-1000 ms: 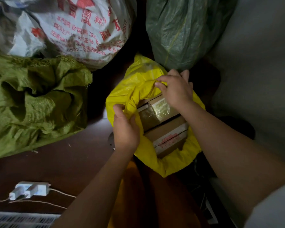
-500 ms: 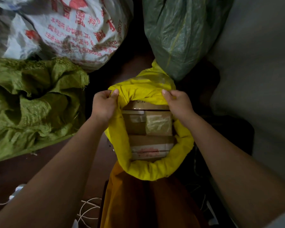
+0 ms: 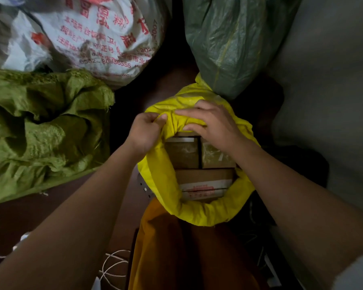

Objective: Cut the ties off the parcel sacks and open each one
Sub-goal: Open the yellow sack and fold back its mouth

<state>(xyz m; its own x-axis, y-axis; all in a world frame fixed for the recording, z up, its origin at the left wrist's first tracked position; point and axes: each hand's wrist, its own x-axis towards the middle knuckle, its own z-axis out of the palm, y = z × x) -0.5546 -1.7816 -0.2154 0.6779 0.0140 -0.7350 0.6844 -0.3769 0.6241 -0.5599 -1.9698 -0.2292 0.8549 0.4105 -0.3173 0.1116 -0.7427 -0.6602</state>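
**Yellow sack mouth: rolled rim may slip and fall shut**

Trouble here would most likely start at the far rim of the yellow sack, which stands open on the dark floor. Both hands hold that rim. The left hand has its fingers curled tight round a bunch of yellow cloth at the sack's far left edge. The right hand lies over the far edge, thumb tucked under the roll and fingers bent across it, so it too is gripping cloth.

Inside the sack, taped cardboard boxes fill the mouth, packed close against its wall. If the roll is pulled down hard, I judge the slick cloth could slide from the fingers, or snag on a box corner and tear.

Behind the sack a dark green sack touches its far side; a sharp tug could tip one against the other. Left of the sack lie an olive sack and a white printed sack. No tie or cutter is visible.
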